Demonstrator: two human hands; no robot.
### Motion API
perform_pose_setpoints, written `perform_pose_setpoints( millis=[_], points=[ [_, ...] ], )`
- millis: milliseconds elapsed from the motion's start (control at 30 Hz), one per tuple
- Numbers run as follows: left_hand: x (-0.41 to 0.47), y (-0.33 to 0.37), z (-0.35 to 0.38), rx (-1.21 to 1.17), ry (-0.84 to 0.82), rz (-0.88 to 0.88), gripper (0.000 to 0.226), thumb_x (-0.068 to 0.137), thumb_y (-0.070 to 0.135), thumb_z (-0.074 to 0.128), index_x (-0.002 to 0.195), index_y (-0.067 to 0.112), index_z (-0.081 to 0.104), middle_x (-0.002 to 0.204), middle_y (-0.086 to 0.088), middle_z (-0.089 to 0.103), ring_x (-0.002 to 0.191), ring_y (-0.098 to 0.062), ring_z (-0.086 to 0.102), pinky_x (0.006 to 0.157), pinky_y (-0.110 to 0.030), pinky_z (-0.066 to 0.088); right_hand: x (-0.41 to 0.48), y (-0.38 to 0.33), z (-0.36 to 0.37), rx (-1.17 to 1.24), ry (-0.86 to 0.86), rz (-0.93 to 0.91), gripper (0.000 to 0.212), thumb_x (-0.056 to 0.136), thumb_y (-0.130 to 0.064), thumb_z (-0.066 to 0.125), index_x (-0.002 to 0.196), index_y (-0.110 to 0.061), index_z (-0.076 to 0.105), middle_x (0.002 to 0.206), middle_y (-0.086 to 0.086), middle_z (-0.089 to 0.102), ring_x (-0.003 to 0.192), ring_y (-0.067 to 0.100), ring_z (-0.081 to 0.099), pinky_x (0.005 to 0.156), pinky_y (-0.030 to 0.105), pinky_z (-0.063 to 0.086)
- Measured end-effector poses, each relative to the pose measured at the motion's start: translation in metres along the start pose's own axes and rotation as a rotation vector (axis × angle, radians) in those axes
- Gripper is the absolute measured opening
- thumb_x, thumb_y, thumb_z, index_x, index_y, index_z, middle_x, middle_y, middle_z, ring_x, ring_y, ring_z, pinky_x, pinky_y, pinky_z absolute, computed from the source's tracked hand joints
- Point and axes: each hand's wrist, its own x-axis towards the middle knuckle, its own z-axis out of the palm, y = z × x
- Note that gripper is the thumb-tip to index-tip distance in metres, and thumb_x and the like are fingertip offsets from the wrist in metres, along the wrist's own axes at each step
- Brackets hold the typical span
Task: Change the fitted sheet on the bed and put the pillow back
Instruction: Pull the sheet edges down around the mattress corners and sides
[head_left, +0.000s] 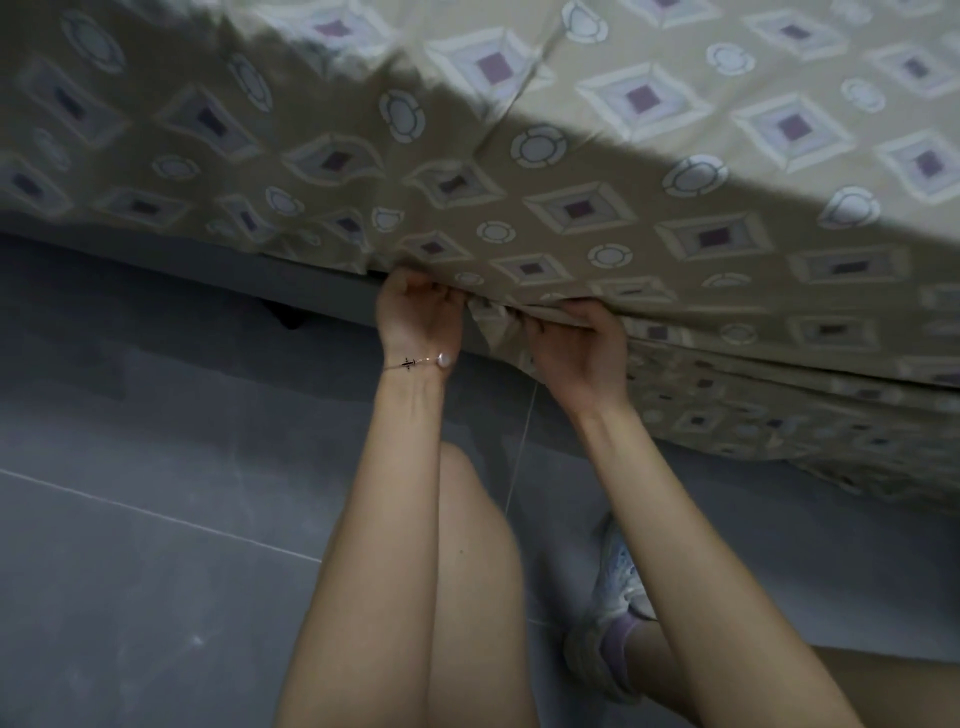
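Beige patterned fitted sheet (571, 208) drapes over the bed's side. Left hand (418, 317) and right hand (579, 353) both pinch its gathered lower hem above the grey tiled floor (156, 519).

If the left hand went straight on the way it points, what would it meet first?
The left hand grips the sheet; straight on, it would probably press into the sheet-covered bed side, though depth is unclear.
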Motion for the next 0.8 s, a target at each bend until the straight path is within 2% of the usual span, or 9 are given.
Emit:
perform_pose_setpoints(
  millis=[133, 200, 267, 367, 500, 567, 667, 733, 800],
  points=[
    [-0.005, 0.003, -0.001, 0.050, -0.034, -0.013, 0.039, 0.089, -0.003, 0.025, 0.099, 0.005, 0.061, 0.099, -0.011, 0.062, 0.096, -0.027, 0.057, 0.105, -0.039, 0.038, -0.020, -0.010, -0.005, -0.138, 0.032, 0.085, 0.045, 0.060, 0.004, 0.064, 0.104, -0.002, 0.068, 0.112, 0.015, 0.066, 0.114, 0.030, 0.058, 0.116, 0.041, 0.032],
    [-0.005, 0.004, -0.001, 0.063, -0.020, -0.021, 0.038, 0.090, -0.002, 0.025, 0.099, 0.006, 0.061, 0.098, -0.010, 0.062, 0.095, -0.027, 0.057, 0.101, -0.038, 0.041, -0.037, -0.014, -0.010, -0.336, 0.126, 0.131, 0.039, 0.070, 0.001, 0.059, 0.109, -0.002, 0.062, 0.114, 0.015, 0.065, 0.113, 0.028, 0.060, 0.111, 0.038, 0.039],
    [-0.005, 0.005, -0.001, 0.057, 0.002, -0.024, 0.038, 0.089, -0.002, 0.025, 0.098, 0.007, 0.061, 0.096, -0.010, 0.062, 0.093, -0.026, 0.056, 0.096, -0.037, 0.043, -0.049, -0.014, -0.020, -0.451, 0.287, 0.178, 0.022, 0.087, 0.000, 0.046, 0.105, -0.001, 0.060, 0.110, 0.016, 0.065, 0.105, 0.027, 0.062, 0.104, 0.037, 0.044],
    [-0.005, 0.003, 0.000, 0.022, 0.013, -0.030, 0.038, 0.089, -0.002, 0.025, 0.099, 0.007, 0.061, 0.097, -0.010, 0.062, 0.094, -0.026, 0.056, 0.106, -0.038, 0.038, -0.047, -0.010, -0.027, -0.463, 0.415, 0.288, 0.022, 0.097, -0.007, 0.038, 0.088, -0.005, 0.058, 0.098, 0.015, 0.062, 0.090, 0.027, 0.060, 0.092, 0.040, 0.045],
    [-0.005, 0.002, 0.002, 0.021, 0.026, -0.011, 0.038, 0.089, -0.001, 0.025, 0.099, 0.007, 0.061, 0.100, -0.011, 0.061, 0.097, -0.027, 0.055, 0.111, -0.041, 0.033, -0.033, -0.006, -0.030, -0.345, 0.362, 0.241, 0.021, 0.091, 0.000, 0.035, 0.087, -0.002, 0.056, 0.101, 0.017, 0.062, 0.097, 0.028, 0.060, 0.104, 0.040, 0.039],
    [-0.006, 0.002, 0.004, 0.024, 0.030, -0.001, 0.039, 0.089, 0.000, 0.025, 0.101, 0.007, 0.061, 0.101, -0.011, 0.061, 0.098, -0.028, 0.055, 0.111, -0.042, 0.033, -0.037, -0.005, -0.028, -0.281, 0.288, 0.195, 0.020, 0.077, 0.001, 0.040, 0.089, 0.000, 0.055, 0.103, 0.019, 0.062, 0.101, 0.031, 0.060, 0.104, 0.041, 0.039],
    [-0.008, 0.002, 0.006, 0.033, 0.024, 0.002, 0.038, 0.089, 0.002, 0.026, 0.105, 0.007, 0.060, 0.104, -0.012, 0.061, 0.103, -0.029, 0.054, 0.112, -0.043, 0.033, -0.045, -0.006, -0.026, -0.217, 0.212, 0.094, 0.034, 0.067, 0.001, 0.047, 0.099, 0.002, 0.059, 0.110, 0.019, 0.062, 0.108, 0.033, 0.060, 0.106, 0.041, 0.040],
    [-0.015, 0.004, 0.006, 0.039, -0.008, 0.010, 0.036, 0.089, 0.003, 0.028, 0.105, 0.008, 0.060, 0.103, -0.011, 0.060, 0.103, -0.029, 0.053, 0.111, -0.043, 0.033, -0.043, -0.009, -0.023, -0.176, 0.154, 0.065, 0.042, 0.061, 0.000, 0.066, 0.103, 0.002, 0.062, 0.114, 0.020, 0.063, 0.114, 0.033, 0.059, 0.111, 0.042, 0.037],
    [-0.022, 0.006, 0.003, 0.052, -0.044, 0.014, 0.035, 0.084, 0.005, 0.034, 0.109, 0.008, 0.058, 0.108, -0.012, 0.058, 0.109, -0.030, 0.051, 0.114, -0.042, 0.031, -0.035, -0.014, -0.018, -0.115, 0.111, 0.073, 0.066, 0.039, -0.003, 0.086, 0.102, 0.001, 0.067, 0.113, 0.020, 0.065, 0.113, 0.033, 0.060, 0.109, 0.042, 0.039]
  ],
)
